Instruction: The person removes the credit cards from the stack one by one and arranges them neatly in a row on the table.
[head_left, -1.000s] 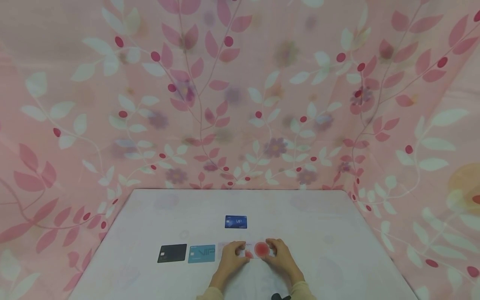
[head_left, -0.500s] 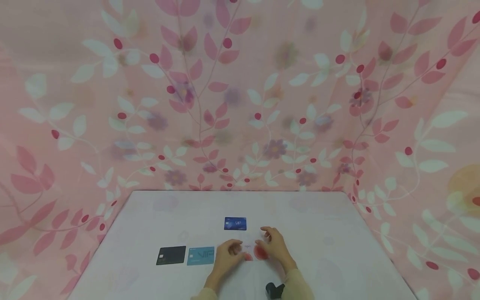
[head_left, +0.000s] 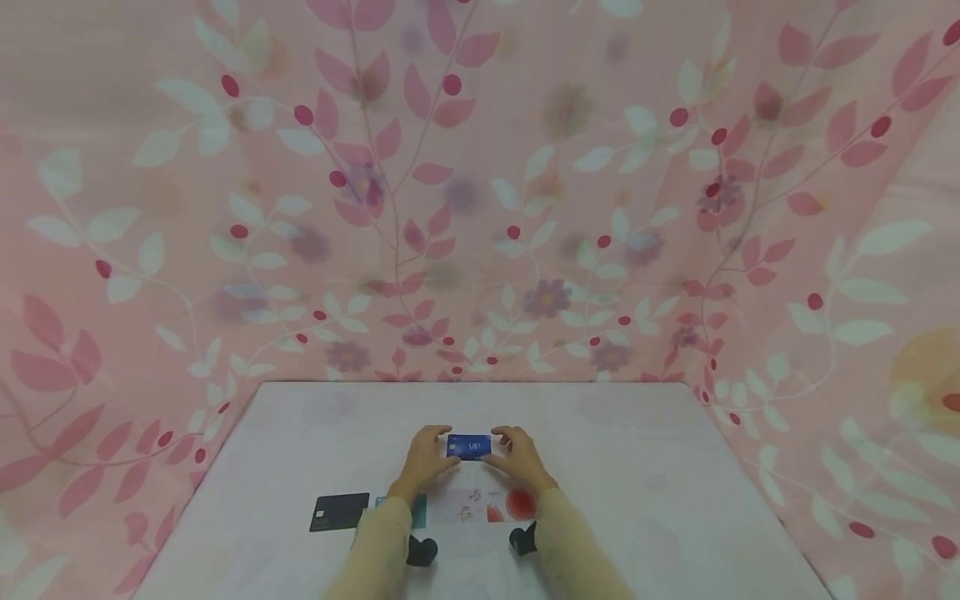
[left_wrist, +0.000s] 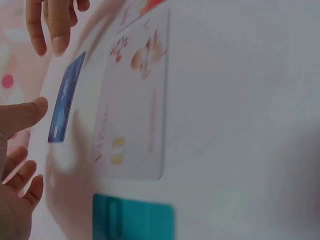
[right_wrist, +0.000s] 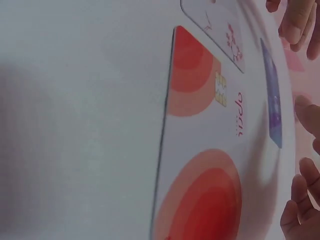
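A dark blue card marked VIP (head_left: 468, 447) lies flat on the white table. My left hand (head_left: 426, 456) is at its left end and my right hand (head_left: 520, 456) at its right end. In the left wrist view a small gap shows between my left thumb (left_wrist: 25, 116) and the blue card (left_wrist: 67, 97). The right wrist view likewise shows my right thumb (right_wrist: 309, 115) apart from the card (right_wrist: 273, 97). Fingers of both hands are spread and loosely bent, with nothing between them.
Nearer the body, cards lie in a row: a black card (head_left: 340, 512), a teal card (head_left: 420, 510) partly behind the left sleeve, a pale flowered card (head_left: 455, 506) and a white card with red circles (head_left: 512, 505). Pink patterned cloth (head_left: 480, 208) hangs behind the table.
Both hands have left the card with red circles and moved forward to the blue card. The right hand lifted away first. The cards keep their places.
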